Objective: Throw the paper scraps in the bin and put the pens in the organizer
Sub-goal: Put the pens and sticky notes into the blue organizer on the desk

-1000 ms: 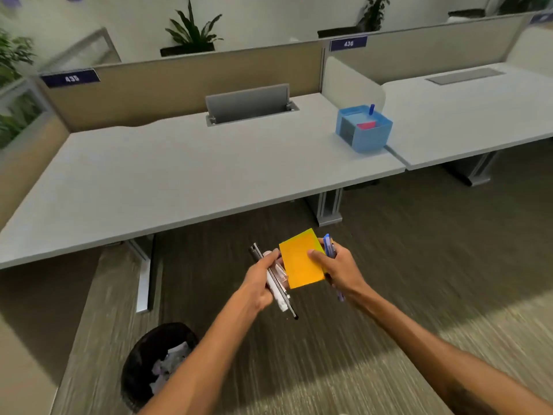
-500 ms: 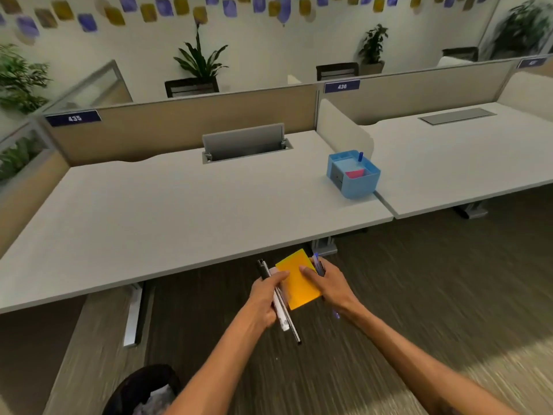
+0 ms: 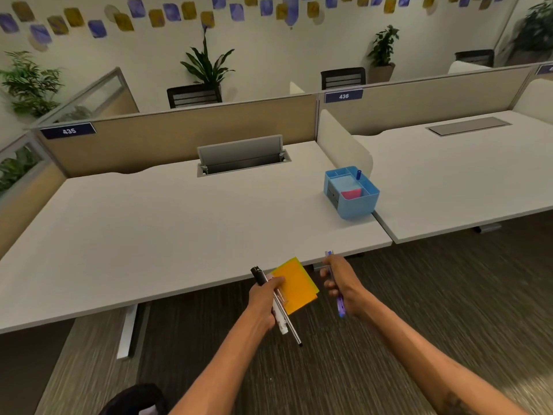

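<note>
My left hand [image 3: 264, 301] grips a bundle of pens [image 3: 279, 310], black and white, together with an orange-yellow pad of sticky notes [image 3: 297, 284], just in front of the desk's near edge. My right hand [image 3: 341, 283], a little apart to the right, holds a blue pen [image 3: 336, 290] upright. The blue organizer [image 3: 356, 202] stands on the desk's right end with one blue pen standing in it and a pink pad inside. The black bin [image 3: 134, 401] shows at the bottom edge, with white paper in it.
The white desk [image 3: 149, 235] stretches ahead, with an open grey cable hatch [image 3: 242, 158] at its back. A second desk [image 3: 463, 175] adjoins on the right behind a curved divider. Beige partitions, chairs and plants stand beyond. Carpet floor lies below me.
My right hand has let go of the orange pad and moved right with the blue pen; the pad stays in my left hand. The view has tilted up and closer to the desk.
</note>
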`<state>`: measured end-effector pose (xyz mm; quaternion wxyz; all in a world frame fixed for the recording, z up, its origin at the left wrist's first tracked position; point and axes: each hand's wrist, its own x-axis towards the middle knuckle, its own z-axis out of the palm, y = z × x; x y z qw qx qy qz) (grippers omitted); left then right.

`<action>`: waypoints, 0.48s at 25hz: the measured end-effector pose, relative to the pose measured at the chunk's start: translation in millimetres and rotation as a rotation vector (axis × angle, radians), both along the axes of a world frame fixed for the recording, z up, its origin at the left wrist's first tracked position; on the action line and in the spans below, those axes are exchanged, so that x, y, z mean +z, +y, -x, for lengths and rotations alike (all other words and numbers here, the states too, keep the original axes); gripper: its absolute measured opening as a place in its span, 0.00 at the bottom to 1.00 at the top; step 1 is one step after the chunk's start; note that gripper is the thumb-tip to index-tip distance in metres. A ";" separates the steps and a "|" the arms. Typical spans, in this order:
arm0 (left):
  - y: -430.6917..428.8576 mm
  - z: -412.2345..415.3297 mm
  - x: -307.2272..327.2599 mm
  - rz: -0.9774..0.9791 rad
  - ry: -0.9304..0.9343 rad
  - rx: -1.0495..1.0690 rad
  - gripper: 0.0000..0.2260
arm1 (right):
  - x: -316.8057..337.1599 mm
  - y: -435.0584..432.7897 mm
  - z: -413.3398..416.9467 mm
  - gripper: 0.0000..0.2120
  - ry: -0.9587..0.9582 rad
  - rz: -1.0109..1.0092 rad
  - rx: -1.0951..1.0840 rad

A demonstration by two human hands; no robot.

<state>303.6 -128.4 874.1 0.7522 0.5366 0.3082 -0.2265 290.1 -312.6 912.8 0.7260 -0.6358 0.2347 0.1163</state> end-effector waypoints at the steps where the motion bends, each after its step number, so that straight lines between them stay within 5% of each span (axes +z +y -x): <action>1: -4.1 -0.4 -1.7 -0.004 0.009 -0.014 0.18 | 2.0 -1.7 -4.3 0.05 0.012 -0.056 0.003; 3: -14.7 -1.6 -4.9 0.006 0.018 -0.036 0.20 | 4.8 -1.8 -13.3 0.09 0.014 0.000 0.065; 8: -40.7 -9.8 -3.8 0.094 0.014 -0.074 0.21 | 8.7 12.1 -30.6 0.17 -0.049 0.523 0.372; 12: -45.9 -30.0 -0.4 0.171 -0.004 -0.037 0.17 | 3.9 18.7 -52.4 0.26 -0.156 0.840 0.409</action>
